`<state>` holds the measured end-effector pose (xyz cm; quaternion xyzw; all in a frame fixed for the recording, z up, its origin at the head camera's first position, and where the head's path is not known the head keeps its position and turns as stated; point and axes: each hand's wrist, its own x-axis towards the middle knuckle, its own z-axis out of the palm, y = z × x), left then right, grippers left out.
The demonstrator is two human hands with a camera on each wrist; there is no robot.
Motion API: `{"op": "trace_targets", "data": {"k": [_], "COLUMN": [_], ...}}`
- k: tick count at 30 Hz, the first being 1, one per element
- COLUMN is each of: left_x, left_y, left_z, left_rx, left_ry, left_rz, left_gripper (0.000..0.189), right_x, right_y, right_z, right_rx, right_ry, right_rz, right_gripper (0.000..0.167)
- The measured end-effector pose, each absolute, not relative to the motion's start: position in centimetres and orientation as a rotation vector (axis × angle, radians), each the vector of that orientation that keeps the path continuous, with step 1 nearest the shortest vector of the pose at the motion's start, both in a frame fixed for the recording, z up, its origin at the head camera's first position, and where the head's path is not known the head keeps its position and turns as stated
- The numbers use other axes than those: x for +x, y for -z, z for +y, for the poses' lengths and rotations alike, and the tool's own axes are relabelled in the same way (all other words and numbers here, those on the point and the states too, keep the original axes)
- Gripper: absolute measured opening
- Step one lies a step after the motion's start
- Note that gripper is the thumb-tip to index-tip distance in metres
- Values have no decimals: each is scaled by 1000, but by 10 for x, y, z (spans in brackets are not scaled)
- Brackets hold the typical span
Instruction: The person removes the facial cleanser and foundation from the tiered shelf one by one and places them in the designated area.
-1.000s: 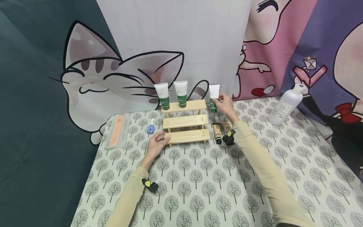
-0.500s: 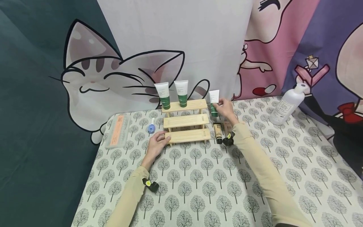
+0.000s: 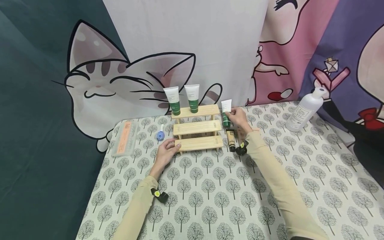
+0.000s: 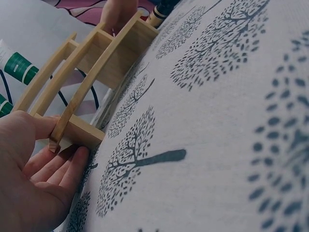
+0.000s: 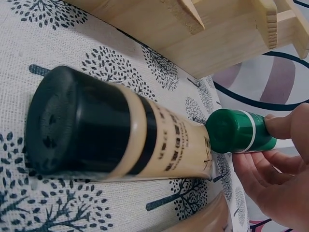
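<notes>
My left hand (image 3: pixel 165 152) pinches the left end of the lowest step of a three-step wooden stand (image 3: pixel 198 144); in the left wrist view the thumb lies over the step and the fingers below it. To the right of the stand, my right hand (image 3: pixel 239 118) grips a white and green squeeze tube (image 3: pixel 226 113), cap end down, close over the cloth. Its green cap (image 5: pixel 241 130) shows between thumb and fingers in the right wrist view. Two matching tubes, one left (image 3: pixel 172 100) and one right (image 3: pixel 192 98), stand on the top step.
A beige tube with a black cap (image 3: pixel 231 140) lies right of the stand, beside a pinkish flat item (image 3: pixel 241 134) partly behind the right wrist. A white bottle (image 3: pixel 305 110) stands far right. At left are a blue-and-white small item (image 3: pixel 160 135) and a clear plastic case (image 3: pixel 125 138).
My right hand has lowered the white and green tube and brought it slightly nearer, beside the stand's right end. The left hand keeps its hold on the lowest step.
</notes>
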<state>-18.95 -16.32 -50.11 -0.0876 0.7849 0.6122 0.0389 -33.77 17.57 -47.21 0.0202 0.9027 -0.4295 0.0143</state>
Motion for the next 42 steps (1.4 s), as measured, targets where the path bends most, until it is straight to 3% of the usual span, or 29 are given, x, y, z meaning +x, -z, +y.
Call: {"op": "trace_targets", "data": {"k": [34,42], "left_x": [-190,-190], "left_y": [499,503], "left_z": [-159,-163], "left_rx": [-254,-244], "left_ry": [-1889,-1888], "left_rz": [2410,2437], "left_gripper": [50,50], "right_x": [-341,-336], "right_y": [471,447], "right_z": [187,186], "right_rx": [114,-5], "right_ry": [1061,1126], "right_rz": [2838,2876], "right_gripper": [44,48]}}
